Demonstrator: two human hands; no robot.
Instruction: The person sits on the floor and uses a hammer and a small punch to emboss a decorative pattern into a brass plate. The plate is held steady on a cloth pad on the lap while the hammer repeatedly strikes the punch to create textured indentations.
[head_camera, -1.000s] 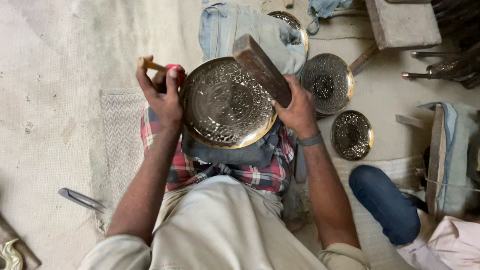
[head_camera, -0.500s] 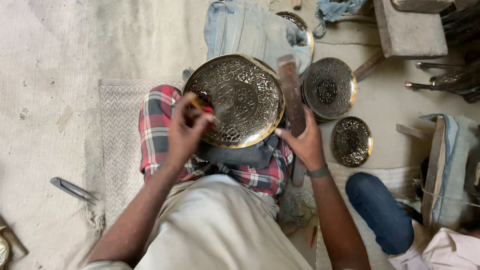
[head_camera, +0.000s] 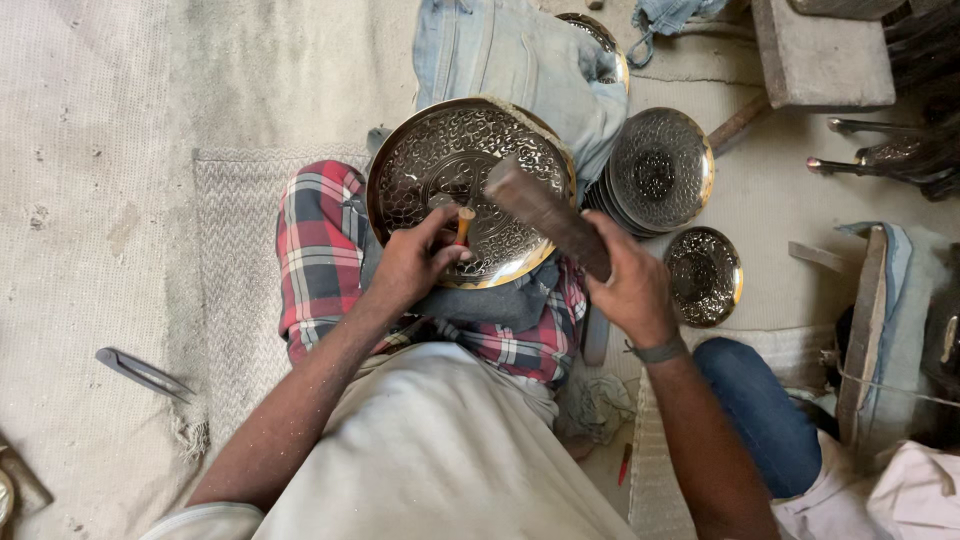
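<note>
The left hand (head_camera: 405, 265) pinched a small punch (head_camera: 463, 222), its tip set on the near part of a large embossed metal plate (head_camera: 450, 160). The right hand (head_camera: 632, 290) was wrapped tight around a wooden mallet (head_camera: 545, 212), whose head hung above the plate's right edge. The plate lay on the person's lap, on plaid cloth (head_camera: 318, 250). Smaller embossed dishes (head_camera: 660, 170) sat on the floor to the right, near a folded denim cloth (head_camera: 520, 55).

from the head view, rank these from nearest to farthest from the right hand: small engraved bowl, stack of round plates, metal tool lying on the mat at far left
From the right hand:
1. small engraved bowl, just to its right
2. stack of round plates, beyond it, upper right
3. metal tool, far left on the mat
</note>
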